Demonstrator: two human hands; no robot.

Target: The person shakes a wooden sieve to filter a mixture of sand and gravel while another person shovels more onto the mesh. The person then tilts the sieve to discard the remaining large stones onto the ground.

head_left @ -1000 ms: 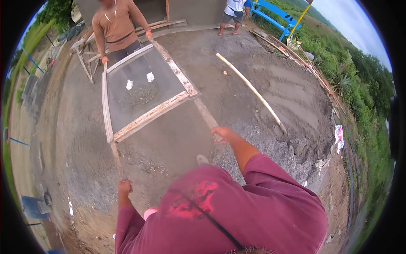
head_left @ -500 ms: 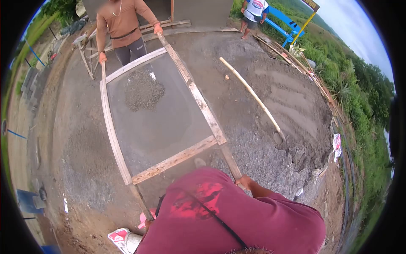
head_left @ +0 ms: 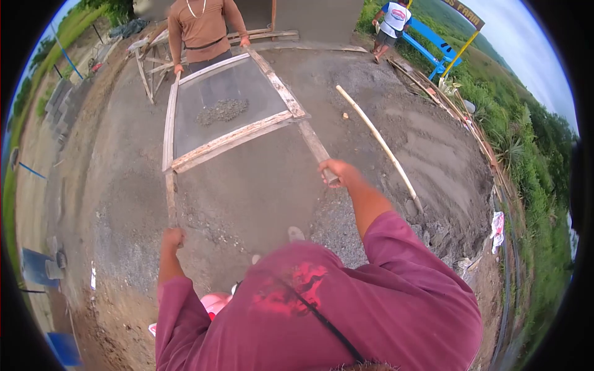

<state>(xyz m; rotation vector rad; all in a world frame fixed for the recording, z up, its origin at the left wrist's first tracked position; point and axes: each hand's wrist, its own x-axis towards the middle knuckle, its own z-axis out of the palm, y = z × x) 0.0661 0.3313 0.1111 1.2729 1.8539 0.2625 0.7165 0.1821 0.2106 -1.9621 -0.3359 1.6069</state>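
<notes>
A wooden-framed sieve screen [head_left: 235,137] hangs level above the ground in front of me, with a small heap of gravel [head_left: 223,112] on its mesh. My left hand [head_left: 174,237] is wrapped round the end of its left handle. On the right handle [head_left: 314,142] my right hand [head_left: 337,172] is closed near the tip. Opposite me a co-worker in a brown long-sleeved top [head_left: 204,28] grips the far ends of the frame with both hands.
Sifted sand [head_left: 427,148] spreads to the right, with a pale pole [head_left: 380,141] lying along it. Behind stand a blue bench [head_left: 430,43] and another person [head_left: 393,25]. Blue containers [head_left: 42,267] sit at the left, and a sawhorse-like wooden frame [head_left: 148,71] stands at the back left.
The sieve has moved away from me toward the co-worker, and my arms have stretched out with it. The gravel heap has shifted and spread into a flatter shape on the mesh.
</notes>
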